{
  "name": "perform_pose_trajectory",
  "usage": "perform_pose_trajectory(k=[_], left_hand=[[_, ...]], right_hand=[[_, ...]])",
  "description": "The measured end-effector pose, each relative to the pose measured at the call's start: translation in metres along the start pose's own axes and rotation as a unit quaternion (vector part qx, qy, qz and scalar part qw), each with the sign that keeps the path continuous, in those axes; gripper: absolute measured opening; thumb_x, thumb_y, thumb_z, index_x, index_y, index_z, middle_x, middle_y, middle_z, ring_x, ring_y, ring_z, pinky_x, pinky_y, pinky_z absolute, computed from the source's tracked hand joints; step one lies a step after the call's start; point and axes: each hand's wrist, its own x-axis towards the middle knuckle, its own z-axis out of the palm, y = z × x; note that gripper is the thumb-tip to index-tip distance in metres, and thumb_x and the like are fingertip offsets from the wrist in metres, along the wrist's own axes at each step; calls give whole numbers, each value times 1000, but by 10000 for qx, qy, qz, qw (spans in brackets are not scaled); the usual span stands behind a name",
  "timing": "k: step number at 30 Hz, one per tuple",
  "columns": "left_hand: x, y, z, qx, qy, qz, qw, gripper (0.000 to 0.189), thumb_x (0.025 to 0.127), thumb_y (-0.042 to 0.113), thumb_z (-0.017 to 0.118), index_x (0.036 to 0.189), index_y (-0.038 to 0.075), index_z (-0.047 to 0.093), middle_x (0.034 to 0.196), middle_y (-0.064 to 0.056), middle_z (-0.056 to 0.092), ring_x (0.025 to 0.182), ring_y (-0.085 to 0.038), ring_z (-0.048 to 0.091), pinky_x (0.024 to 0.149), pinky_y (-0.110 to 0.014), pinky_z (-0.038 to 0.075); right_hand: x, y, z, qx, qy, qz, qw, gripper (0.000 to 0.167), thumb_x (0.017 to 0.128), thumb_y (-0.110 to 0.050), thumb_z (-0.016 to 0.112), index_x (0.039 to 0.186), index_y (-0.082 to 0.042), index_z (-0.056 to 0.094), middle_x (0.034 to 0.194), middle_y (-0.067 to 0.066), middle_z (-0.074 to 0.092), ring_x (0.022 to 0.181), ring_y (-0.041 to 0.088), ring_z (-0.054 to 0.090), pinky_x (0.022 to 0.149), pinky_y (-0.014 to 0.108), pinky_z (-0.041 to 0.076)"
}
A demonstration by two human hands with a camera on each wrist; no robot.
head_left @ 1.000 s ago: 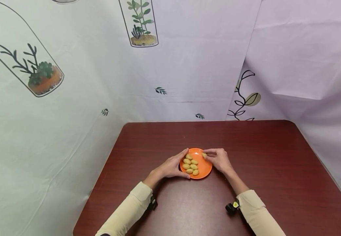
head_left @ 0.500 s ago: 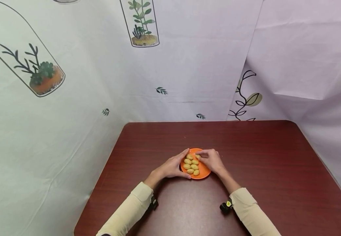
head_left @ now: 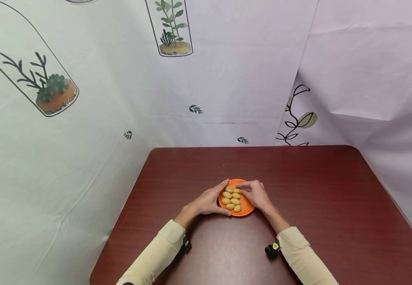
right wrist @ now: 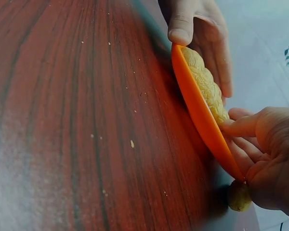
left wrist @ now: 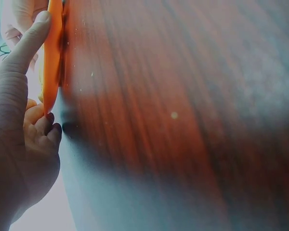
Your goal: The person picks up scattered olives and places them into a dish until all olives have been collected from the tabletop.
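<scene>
An orange plate (head_left: 247, 205) sits on the table, with several oval, ridged, yellow-brown pieces (head_left: 225, 201) crowded on its left half. My left hand (head_left: 207, 201) grips the plate's left side, thumb at the near rim and fingers at the far rim. My right hand (head_left: 257, 194) reaches over the far right rim, thumb and index finger at an oval piece (head_left: 236, 190) in the top row. In the right wrist view the thumb touches the row of pieces. Another rounded yellow-brown piece (right wrist: 239, 196) shows beneath that hand, by the plate's end; what supports it is hidden.
The dark red wooden table (head_left: 309, 190) extends around the plate, with small pale crumbs (right wrist: 132, 144) on it. A white cloth (head_left: 227, 87) printed with plants hangs behind and along the sides. A small black camera (head_left: 272, 251) is strapped at the right wrist.
The right hand moved left over the plate, carrying an oval piece from the right rim to the top row beside the others. The left hand stayed at the plate.
</scene>
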Motion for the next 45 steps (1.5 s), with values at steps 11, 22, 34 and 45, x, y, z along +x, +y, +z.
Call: perform_pose_trajectory(k=[11,22,34,45], left_hand=[[0,0,0,18,5,35,10000,126,82,55,90,172,12,14,177,-2,19,157,-23,31,125,-46,31],[2,-2,-1,-45,-150,-66,9999,122,85,58,86,173,17,11,178,1,14,158,-21,28,125,-47,31],[1,-1,-4,93,-34,-57,9999,90,106,53,61,172,12,17,177,-9,19,158,-24,29,125,-48,30],[-4,-3,-5,-58,92,-133,9999,112,91,60,79,172,13,17,176,-7,21,158,-25,30,124,-49,31]], right_hand=[[-2,-2,-2,460,120,208,9987,23,93,3,80,115,1,81,114,18,78,109,33,75,90,43,61],[-12,4,-32,925,801,136,9924,28,98,8,71,124,3,77,124,23,75,115,38,73,92,41,59],[-35,26,-59,806,916,335,9920,28,98,7,71,125,3,77,124,23,74,116,39,72,90,25,58],[-55,29,-63,394,647,297,9967,22,91,-2,83,113,0,81,106,16,80,99,33,78,77,23,61]])
